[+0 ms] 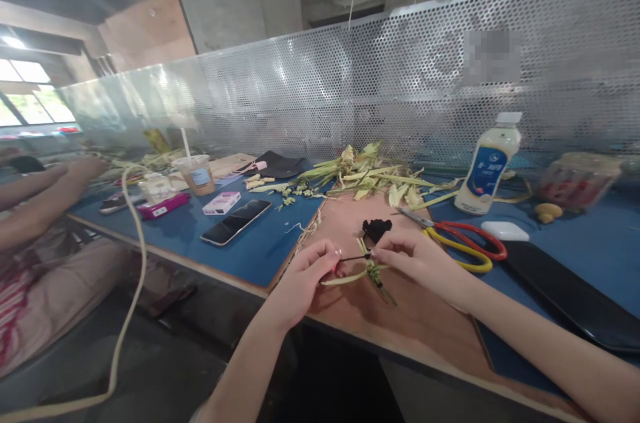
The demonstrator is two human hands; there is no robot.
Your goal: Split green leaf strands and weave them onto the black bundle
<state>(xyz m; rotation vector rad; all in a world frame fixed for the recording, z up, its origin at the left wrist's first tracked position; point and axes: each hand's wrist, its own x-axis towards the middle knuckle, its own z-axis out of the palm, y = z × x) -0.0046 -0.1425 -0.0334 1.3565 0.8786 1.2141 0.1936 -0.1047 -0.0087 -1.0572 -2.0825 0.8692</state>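
Note:
A thin black cord (354,257) is stretched between my two hands over the brown board. My left hand (306,276) pinches its left end between thumb and fingertips. Close to where the cord meets a small woven piece of green plant strips (374,274), my right hand (417,256) is closed, with the cord at its fingertips. Pale loose strips stick out from the woven piece, one running left under my left hand. A bunched black clump of yarn (377,229) lies just behind my right fingers. Red-and-yellow-handled scissors (467,243) rest beyond my right wrist.
Leafy green strips (365,176) are heaped at the board's back. A white bottle (487,169), a jar (580,179) and a large black phone (570,296) are on the right. Leftward are another phone (237,221), a small box (222,203), a cup (195,175) and a person's arm (55,196).

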